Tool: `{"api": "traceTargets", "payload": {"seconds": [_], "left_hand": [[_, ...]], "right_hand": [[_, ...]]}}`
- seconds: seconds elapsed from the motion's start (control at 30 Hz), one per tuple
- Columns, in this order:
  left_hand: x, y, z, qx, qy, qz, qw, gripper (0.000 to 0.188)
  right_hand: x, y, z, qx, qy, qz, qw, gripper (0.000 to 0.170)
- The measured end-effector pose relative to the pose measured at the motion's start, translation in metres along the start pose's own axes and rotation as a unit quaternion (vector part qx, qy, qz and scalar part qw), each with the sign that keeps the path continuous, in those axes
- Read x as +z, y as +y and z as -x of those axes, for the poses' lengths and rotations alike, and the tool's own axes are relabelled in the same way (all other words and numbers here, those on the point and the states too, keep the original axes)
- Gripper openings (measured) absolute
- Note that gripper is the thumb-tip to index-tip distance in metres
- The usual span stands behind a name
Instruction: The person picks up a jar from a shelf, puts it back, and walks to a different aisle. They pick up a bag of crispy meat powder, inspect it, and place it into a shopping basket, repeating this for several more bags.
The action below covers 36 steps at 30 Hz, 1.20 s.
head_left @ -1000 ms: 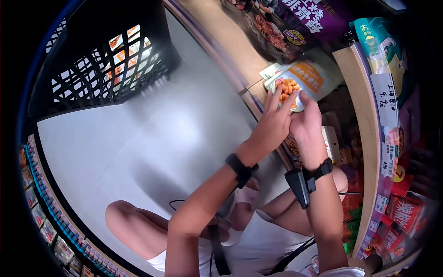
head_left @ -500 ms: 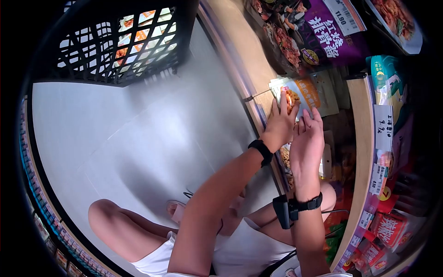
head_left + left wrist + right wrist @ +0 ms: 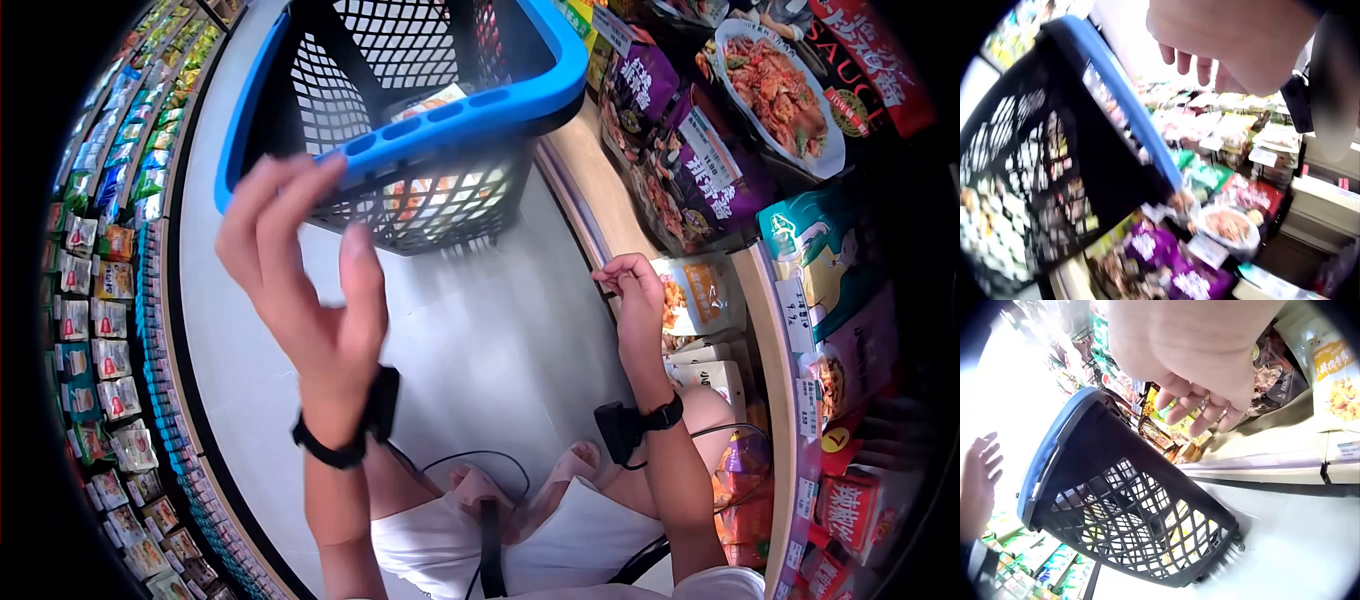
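My left hand (image 3: 310, 270), blurred, is spread beside the blue rim (image 3: 440, 125) of a black shopping basket (image 3: 430, 200). Its fingertips overlap the near corner of the rim in the head view, and nothing is in its grasp. My right hand (image 3: 637, 300) hangs at the shelf edge with loosely curled fingers; the right wrist view shows those fingers (image 3: 1200, 409) holding nothing. Just right of this hand, a white and orange snack packet (image 3: 700, 295) stands on the shelf, with more packets (image 3: 710, 375) nearer me. Through the basket's mesh, similar white and orange packets (image 3: 425, 190) show inside.
Purple sauce bags (image 3: 700, 180) and a display picture of a dish (image 3: 775, 90) fill the shelf's far part. A wooden shelf edge (image 3: 770, 310) with price tags runs along the right. Grey floor (image 3: 470, 340) lies between this and a packed shelf (image 3: 110, 330) at left.
Both hands have come off the orange and white packet, which stays on the shelf. My left hand has swung left to the basket; the right has drawn back to the shelf edge. The view has shifted.
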<state>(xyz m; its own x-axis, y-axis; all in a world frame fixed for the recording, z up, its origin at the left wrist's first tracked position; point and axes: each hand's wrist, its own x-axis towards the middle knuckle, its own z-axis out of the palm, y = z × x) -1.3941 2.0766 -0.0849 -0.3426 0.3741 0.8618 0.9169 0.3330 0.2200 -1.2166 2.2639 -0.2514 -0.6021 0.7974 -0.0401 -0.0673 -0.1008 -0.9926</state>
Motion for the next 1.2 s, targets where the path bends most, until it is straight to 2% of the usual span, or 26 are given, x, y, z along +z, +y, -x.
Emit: {"api": "traceTargets", "payload": {"seconds": [0.03,0.1,0.13,0.17,0.23,0.37,0.43,0.47,0.5,0.53,0.6,0.63,0.7,0.8,0.9,0.93,0.97,1.0,1.03,1.07,1.1,1.13,1.17,1.2], "left_hand": [[-0.006,-0.017,-0.024,0.050,-0.067,-0.105,0.991,0.037],[0.000,-0.056,-0.041,0.087,-0.144,-0.186,0.968,0.038],[-0.006,-0.071,-0.049,-0.045,-0.306,-0.151,0.939,0.038],[-0.014,-0.080,-0.053,-0.176,-0.449,-0.107,0.870,0.038],[-0.012,-0.081,-0.037,-0.081,-0.323,-0.088,0.939,0.044],[-0.030,-0.056,-0.023,-0.084,-0.328,-0.102,0.935,0.047],[-0.046,-0.036,-0.008,-0.056,-0.302,-0.091,0.947,0.045],[-0.056,-0.022,-0.001,-0.068,-0.301,-0.076,0.948,0.044],[-0.069,-0.008,0.003,-0.087,-0.326,-0.067,0.939,0.044],[-0.078,0.003,0.013,-0.074,-0.319,-0.041,0.944,0.042],[-0.102,0.027,0.026,-0.081,-0.350,0.019,0.933,0.036],[-0.116,0.039,0.031,-0.097,-0.377,0.048,0.920,0.033],[-0.147,0.050,0.041,-0.080,-0.356,0.088,0.927,0.037],[-0.185,0.055,0.050,-0.059,-0.359,0.045,0.930,0.041],[-0.210,0.087,0.079,-0.113,-0.527,0.088,0.838,0.032],[-0.221,0.104,0.091,-0.127,-0.530,0.116,0.830,0.031],[-0.226,0.110,0.102,-0.137,-0.509,0.130,0.840,0.030],[-0.230,0.119,0.104,-0.150,-0.466,0.156,0.858,0.029],[-0.233,0.125,0.105,-0.162,-0.424,0.182,0.872,0.029],[-0.232,0.125,0.110,-0.163,-0.417,0.171,0.878,0.030],[-0.230,0.126,0.117,-0.168,-0.414,0.163,0.879,0.030],[-0.229,0.129,0.123,-0.178,-0.416,0.164,0.876,0.030],[-0.230,0.130,0.124,-0.189,-0.423,0.172,0.870,0.030],[-0.230,0.129,0.123,-0.188,-0.426,0.176,0.867,0.030]], "right_hand": [[0.003,-0.004,-0.004,-0.017,0.001,-0.012,1.000,0.020],[0.008,-0.015,-0.003,-0.036,-0.002,-0.032,0.999,0.019],[0.013,-0.028,-0.003,-0.052,-0.002,-0.031,0.998,0.018],[0.017,-0.043,-0.002,-0.068,-0.004,-0.036,0.997,0.017],[0.023,-0.078,0.004,-0.103,0.004,-0.048,0.993,0.017],[0.046,-0.188,0.012,-0.222,-0.078,0.063,0.970,0.017],[0.070,-0.241,0.008,-0.231,-0.146,0.063,0.960,0.019],[0.086,-0.265,0.004,-0.235,-0.194,0.079,0.949,0.019],[0.102,-0.282,-0.003,-0.243,-0.247,0.092,0.934,0.020],[0.120,-0.292,-0.014,-0.224,-0.304,0.118,0.919,0.022],[0.155,-0.298,-0.033,-0.236,-0.377,0.243,0.862,0.026],[0.171,-0.292,-0.043,-0.247,-0.400,0.315,0.825,0.028],[0.198,-0.277,-0.056,-0.253,-0.418,0.490,0.722,0.030],[0.228,-0.201,-0.068,-0.250,-0.475,0.603,0.589,0.032],[0.233,-0.085,-0.061,-0.205,-0.562,0.668,0.442,0.033],[0.229,-0.045,-0.053,-0.146,-0.593,0.682,0.404,0.035],[0.197,0.025,-0.031,-0.142,-0.641,0.612,0.440,0.041],[0.179,0.104,-0.024,-0.102,-0.644,0.656,0.381,0.053],[0.169,0.117,-0.007,-0.061,-0.673,0.628,0.387,0.068],[0.162,0.155,0.008,-0.048,-0.688,0.655,0.309,0.084],[0.152,0.146,0.025,-0.060,-0.660,0.663,0.348,0.096],[0.135,0.153,0.043,-0.123,-0.614,0.665,0.407,0.102],[0.127,0.149,0.059,-0.232,-0.548,0.692,0.409,0.082],[0.129,0.159,0.064,-0.207,-0.532,0.696,0.435,0.071]]}}
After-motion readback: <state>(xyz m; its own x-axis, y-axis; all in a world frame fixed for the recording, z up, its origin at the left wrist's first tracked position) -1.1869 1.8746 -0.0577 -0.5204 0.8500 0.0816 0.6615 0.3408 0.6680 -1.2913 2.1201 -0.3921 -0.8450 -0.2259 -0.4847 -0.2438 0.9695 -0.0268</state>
